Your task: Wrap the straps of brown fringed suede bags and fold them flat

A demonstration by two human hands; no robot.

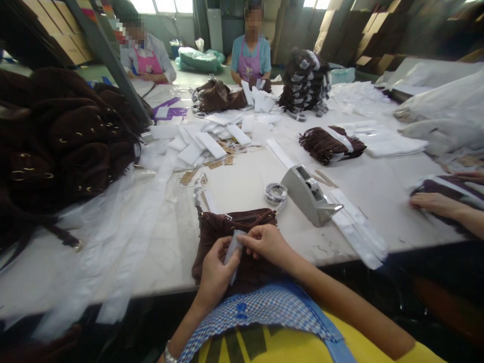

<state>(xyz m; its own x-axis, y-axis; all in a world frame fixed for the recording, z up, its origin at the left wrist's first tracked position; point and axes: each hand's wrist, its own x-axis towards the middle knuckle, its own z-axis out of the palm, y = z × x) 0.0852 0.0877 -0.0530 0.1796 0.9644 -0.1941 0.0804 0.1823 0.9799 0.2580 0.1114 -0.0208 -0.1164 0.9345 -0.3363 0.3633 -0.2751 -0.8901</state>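
A dark brown handbag (207,237) lies at the table's front edge, right before me. Over it, my left hand (219,264) grips a narrow strip of whitish wrapping (233,247), thumb against fingers. At the strip's upper end my right hand (264,244) pinches with thumb and forefinger. Whether the strip is wrapped round a strap of the bag, I cannot tell. Just beyond the bag sits a coil wrapped in clear plastic (276,193). To its right stands a grey tape dispenser (308,196).
Brown bags (68,136) are heaped at the left. White packets (204,146) lie scattered mid-table; white strips (355,229) lie at the right. A fringed brown bundle (333,143) is beyond the dispenser. A co-worker's hand (438,204) rests on a bag at the right. Two people sit opposite.
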